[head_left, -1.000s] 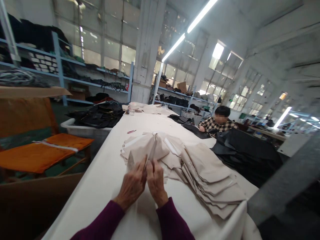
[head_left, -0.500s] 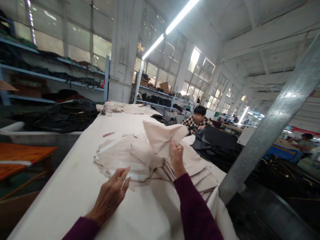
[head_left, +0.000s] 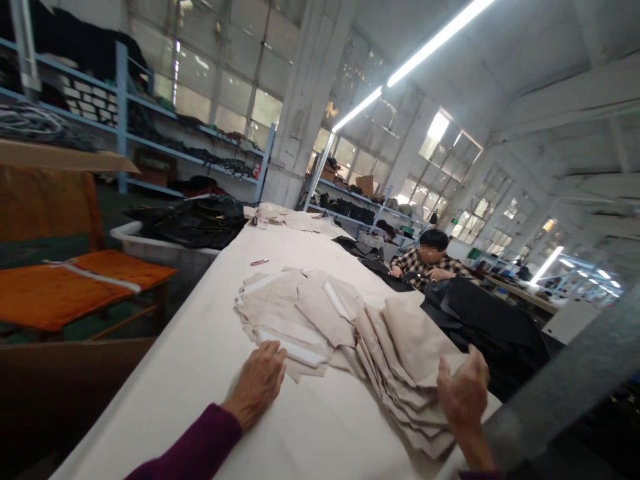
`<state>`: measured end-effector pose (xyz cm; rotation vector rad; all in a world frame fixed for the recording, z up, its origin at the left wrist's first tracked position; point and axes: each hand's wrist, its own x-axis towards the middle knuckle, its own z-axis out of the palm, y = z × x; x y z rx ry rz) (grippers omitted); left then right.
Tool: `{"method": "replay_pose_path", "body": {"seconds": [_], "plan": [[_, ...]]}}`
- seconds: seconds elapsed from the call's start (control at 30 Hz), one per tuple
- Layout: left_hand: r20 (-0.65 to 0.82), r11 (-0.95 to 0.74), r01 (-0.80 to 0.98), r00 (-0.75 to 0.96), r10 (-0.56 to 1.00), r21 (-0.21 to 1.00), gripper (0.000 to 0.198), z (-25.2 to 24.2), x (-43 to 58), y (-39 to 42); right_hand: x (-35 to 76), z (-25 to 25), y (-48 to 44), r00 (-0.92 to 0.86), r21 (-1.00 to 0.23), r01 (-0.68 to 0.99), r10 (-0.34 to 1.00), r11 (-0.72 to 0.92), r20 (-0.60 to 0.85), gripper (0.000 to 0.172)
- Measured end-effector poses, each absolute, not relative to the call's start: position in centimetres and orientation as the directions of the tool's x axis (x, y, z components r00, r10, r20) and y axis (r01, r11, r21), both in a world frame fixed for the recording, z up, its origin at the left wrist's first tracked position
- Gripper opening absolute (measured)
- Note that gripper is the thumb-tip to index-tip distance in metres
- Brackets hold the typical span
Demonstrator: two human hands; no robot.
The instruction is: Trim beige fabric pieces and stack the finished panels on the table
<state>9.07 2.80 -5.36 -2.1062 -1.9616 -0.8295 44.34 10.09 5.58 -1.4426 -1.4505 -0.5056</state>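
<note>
Beige fabric pieces (head_left: 320, 307) lie spread out on the white-covered table (head_left: 200, 373), some with white strips on them. To their right is a layered stack of folded beige fabric (head_left: 415, 333). My left hand (head_left: 260, 380) rests at the near edge of the spread pieces, its fingers bent and close together; whether they pinch anything is hidden. My right hand (head_left: 465, 387) is at the right side of the stack, with thumb and fingers apart and nothing held between them.
A small pink tool (head_left: 259, 262) lies beyond the pieces. Black fabric (head_left: 490, 320) is piled on the right, near a slanting metal post (head_left: 565, 360). Across the table a person in a checked shirt (head_left: 410, 260) leans over. An orange stool (head_left: 85, 287) stands left.
My right hand has let go of the raised beige piece and moved right; that fabric now lies flat. My left hand's fingers have drawn together by the pieces. The view has turned left.
</note>
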Motion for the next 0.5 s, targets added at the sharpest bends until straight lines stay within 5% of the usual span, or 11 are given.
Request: {"method": "replay_pose_path", "body": {"seconds": [0.07, 0.2, 0.3, 0.5], "plan": [[0.464, -0.133, 0.955, -0.006, 0.886, 0.265, 0.029, -5.3, 9.1, 2.8, 39.3, 5.4, 10.7, -0.106, -0.106, 0.915, 0.485, 0.39, 0.868, 0.051], [0.422, -0.117, 0.949, -0.018, 0.907, 0.292, 0.026, -4.2, 9.1, 2.4, 28.6, 1.5, 12.9, -0.543, 0.133, 0.807, 0.635, 0.575, 0.549, 0.043], [0.406, -0.125, 0.935, -0.022, 0.914, 0.333, 0.023, -3.6, 9.1, 2.2, 24.3, -1.3, 14.6, -0.535, 0.203, 0.839, 0.695, 0.505, 0.48, 0.039], [0.437, -0.085, 0.918, -0.102, 0.893, 0.387, 0.022, -3.5, 9.2, 2.6, 23.3, -1.3, 15.1, -0.474, 0.135, 0.875, 0.77, 0.464, 0.428, 0.022]]}}
